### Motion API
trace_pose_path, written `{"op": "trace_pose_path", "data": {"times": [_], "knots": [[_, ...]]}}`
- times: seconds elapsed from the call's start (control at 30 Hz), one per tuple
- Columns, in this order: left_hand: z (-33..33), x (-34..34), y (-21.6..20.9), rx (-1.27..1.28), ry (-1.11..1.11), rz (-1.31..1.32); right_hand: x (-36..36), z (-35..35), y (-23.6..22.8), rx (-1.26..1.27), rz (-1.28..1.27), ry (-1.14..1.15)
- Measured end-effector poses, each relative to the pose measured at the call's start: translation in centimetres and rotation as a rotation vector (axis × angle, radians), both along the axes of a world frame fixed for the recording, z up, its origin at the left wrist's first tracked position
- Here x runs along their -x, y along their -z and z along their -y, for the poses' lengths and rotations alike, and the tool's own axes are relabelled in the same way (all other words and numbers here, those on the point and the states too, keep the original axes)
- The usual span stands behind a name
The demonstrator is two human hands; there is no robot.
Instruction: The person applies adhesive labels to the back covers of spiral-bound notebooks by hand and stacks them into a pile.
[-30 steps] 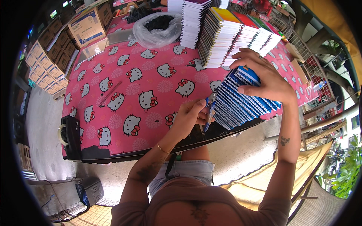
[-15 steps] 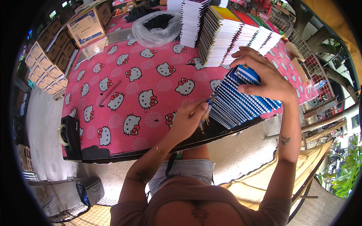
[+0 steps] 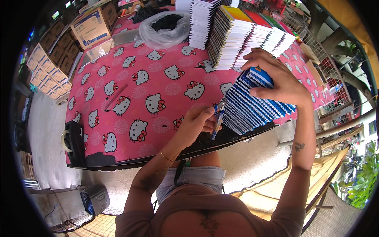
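Observation:
My left hand (image 3: 200,121) is closed around a pair of pliers (image 3: 218,111) with blue handles, the jaws pointing up at the bound edge of a stack of blue spiral notebooks (image 3: 252,106). The handles are spread apart, one sticking out below my fingers. The stack fans out in stepped layers at the table's near right edge, coil bindings facing me. My right hand (image 3: 278,81) arches over its far upper end, thumb on the near side and bent fingers on the far side, gripping the top notebooks. Its fingertips are partly hidden.
Behind my right hand rise stacks of white-paged notebooks (image 3: 233,41) with coloured covers. A clear plastic bag (image 3: 158,39) holds black coils. A loose coil (image 3: 115,97) lies on the pink patterned tablecloth (image 3: 158,83). A black tape dispenser (image 3: 75,144) stands at the left corner, cartons (image 3: 92,27) beyond.
The pliers have tilted more upright in my left hand, and their handles have spread apart. My right hand has stayed on the notebooks.

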State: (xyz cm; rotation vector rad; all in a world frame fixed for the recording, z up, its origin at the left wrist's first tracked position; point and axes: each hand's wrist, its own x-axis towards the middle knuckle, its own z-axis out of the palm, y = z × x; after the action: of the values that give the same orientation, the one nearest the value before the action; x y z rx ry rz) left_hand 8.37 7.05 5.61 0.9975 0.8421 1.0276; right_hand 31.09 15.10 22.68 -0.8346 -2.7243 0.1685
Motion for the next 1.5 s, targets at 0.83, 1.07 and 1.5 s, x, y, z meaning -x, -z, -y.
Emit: {"op": "trace_pose_path", "data": {"times": [0.83, 1.07, 1.5], "knots": [[0.4, -0.4, 3.3, -0.105, -0.083, -0.094, 0.0, 0.0, 0.2, -0.018, 0.005, 0.006], [0.8, -0.6, 2.4, 0.180, -0.106, 0.186, -0.1, 0.0, 0.3, -0.018, -0.002, 0.011], [0.4, 0.8, 4.2, 0.098, -0.055, 0.092, 0.1, 0.2, 0.0, -0.004, 0.015, 0.015]]}}
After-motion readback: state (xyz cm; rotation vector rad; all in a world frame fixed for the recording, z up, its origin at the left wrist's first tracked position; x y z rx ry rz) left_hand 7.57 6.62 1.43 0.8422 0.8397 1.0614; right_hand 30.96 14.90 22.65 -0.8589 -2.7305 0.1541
